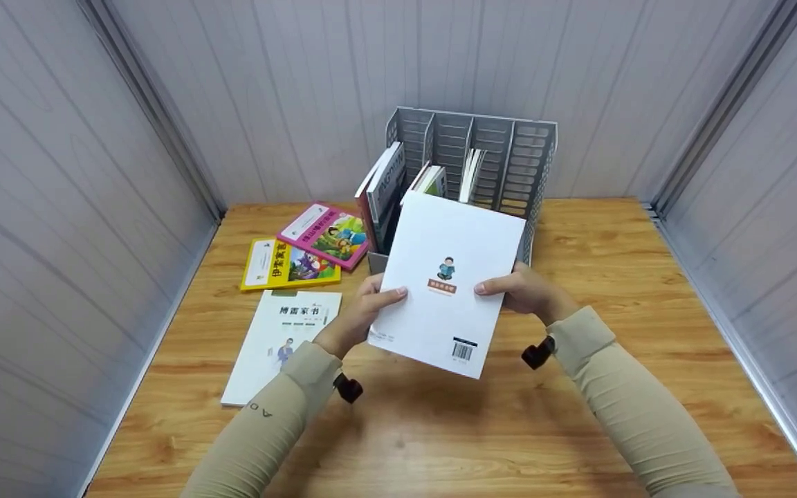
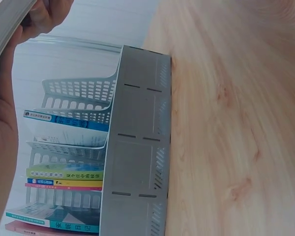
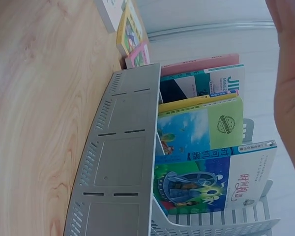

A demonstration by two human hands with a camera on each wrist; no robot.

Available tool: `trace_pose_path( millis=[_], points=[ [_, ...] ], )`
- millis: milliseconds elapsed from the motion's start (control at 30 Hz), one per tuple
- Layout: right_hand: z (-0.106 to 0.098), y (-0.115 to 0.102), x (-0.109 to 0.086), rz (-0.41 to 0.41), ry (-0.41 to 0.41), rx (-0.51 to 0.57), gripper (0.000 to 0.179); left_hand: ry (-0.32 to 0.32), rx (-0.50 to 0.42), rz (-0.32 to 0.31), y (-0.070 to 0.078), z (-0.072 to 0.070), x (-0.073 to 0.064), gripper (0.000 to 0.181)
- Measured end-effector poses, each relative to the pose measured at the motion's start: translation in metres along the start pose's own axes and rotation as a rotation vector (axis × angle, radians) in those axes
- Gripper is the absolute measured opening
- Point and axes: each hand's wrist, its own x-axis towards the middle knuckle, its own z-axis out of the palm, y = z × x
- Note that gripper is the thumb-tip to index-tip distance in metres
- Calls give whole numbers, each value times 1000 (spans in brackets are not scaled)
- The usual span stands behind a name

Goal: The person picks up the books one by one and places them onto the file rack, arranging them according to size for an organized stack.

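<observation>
Above the table (image 1: 620, 263), before the grey rack (image 2: 137, 113), white book (image 1: 433, 242) held tilted; left hand (image 1: 362, 311) and right hand (image 1: 531, 290) grip opposite edges, fingers closed, thumbs on near face

Brightly and evenly lit from above in the head view, with soft shadows on the wood-grain tabletop (image 1: 647, 332) beneath both beige sleeves (image 1: 281, 415) and a pale sheen toward the front. Nearly washed out on the back of the white book (image 1: 426, 325), down to unreadable fine print. Hazier, cooler and flatter in both wrist views. Bowed by lens distortion along the gray file organizer (image 3: 123, 162); soft-focused on the close-up right hand (image 3: 292, 98).
</observation>
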Motion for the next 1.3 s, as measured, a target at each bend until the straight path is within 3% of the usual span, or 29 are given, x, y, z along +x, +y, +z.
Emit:
trace_pose_path(
  millis=[133, 267, 433, 533, 633, 867, 967, 1167, 1300],
  points=[
    [4, 1, 2, -31, 41, -2, 52, 17, 88, -17, 7, -4, 2, 38],
    [7, -1, 2, -60, 45, -30, 50, 43, 235, -22, 18, -9, 5, 49],
    [8, -2, 0, -100, 73, -49, 49, 122, 403, 62, 31, -17, 9, 50],
    [8, -1, -1, -140, 95, -22, 51, 194, 448, 92, 34, -23, 11, 46],
    [7, -3, -4, -171, 128, -18, 49, 271, 429, 102, 34, -29, 12, 46],
    [9, -12, -12, -229, 420, -161, 36, 379, 304, 157, 25, -39, 18, 50],
    [14, -17, -11, -271, 527, -120, 38, 422, 320, 177, 22, -40, 22, 49],
    [22, -24, -9, -394, 669, -97, 44, 587, 382, 206, 16, -36, 34, 44],
    [27, -27, -8, -470, 801, -124, 45, 610, 477, 223, 10, -35, 40, 39]
  ],
)
